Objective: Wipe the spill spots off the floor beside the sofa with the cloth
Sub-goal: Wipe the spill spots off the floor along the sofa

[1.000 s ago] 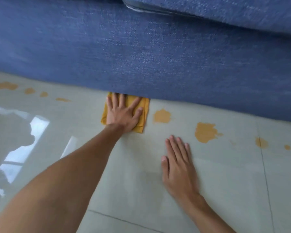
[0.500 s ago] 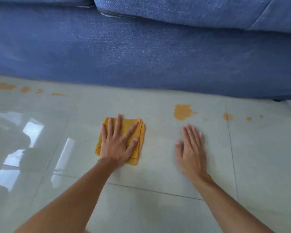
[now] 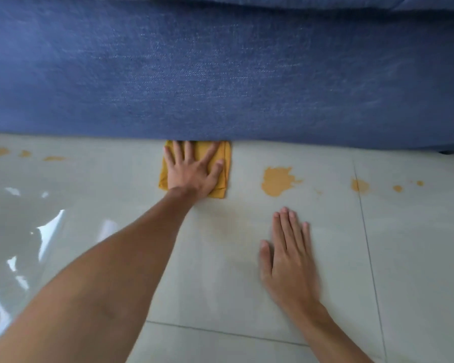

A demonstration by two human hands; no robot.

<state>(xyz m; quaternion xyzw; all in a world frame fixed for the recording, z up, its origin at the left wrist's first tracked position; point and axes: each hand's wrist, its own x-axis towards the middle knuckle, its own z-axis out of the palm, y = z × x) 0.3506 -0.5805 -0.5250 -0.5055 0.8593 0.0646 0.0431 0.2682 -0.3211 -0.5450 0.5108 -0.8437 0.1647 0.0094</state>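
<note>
Left arm stretched way out, left hand (image 3: 193, 172) flat, palm down, fingers (image 3: 178, 153) splayed, fingertips cut off from view at far end. Right hand (image 3: 288, 255) flat too, palm down, fingers together, thumb out to side, bit blurry. Right forearm bent, closer in.

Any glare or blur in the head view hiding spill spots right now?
Head view: window glare washes the floor at left, near the small left spots; the right hand is motion-blurred; the big spot and cloth under the left hand are sharp; wide-angle bends the sofa edge.
</note>
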